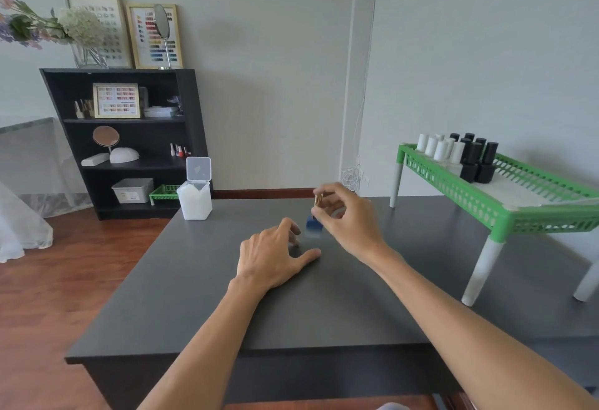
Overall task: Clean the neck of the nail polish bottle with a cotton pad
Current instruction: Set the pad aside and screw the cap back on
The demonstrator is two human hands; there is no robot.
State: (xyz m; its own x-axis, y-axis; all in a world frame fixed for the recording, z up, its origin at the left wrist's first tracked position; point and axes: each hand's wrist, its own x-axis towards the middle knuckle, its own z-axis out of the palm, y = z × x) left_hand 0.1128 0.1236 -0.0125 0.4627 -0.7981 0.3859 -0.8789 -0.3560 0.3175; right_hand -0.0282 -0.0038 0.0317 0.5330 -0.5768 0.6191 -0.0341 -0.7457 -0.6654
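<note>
Grey table (201, 296): right hand (348, 215) pinches gold cap (318, 199) over blurred blue bottle (313, 226); left hand (275, 255) relaxed

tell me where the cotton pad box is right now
In the head view, the cotton pad box stands lid-open at the table's far left corner, left of both hands.

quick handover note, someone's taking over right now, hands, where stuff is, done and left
Right hand: pinches the gold cap above the blue bottle; whether the cap is off is unclear.
Left hand: open, resting on the table beside the bottle.
Pad box: lid up, far left of the table.
Done: no pad taken, neck not wiped.
Left: uncap, fetch a pad, wipe the neck, recap.
</note>
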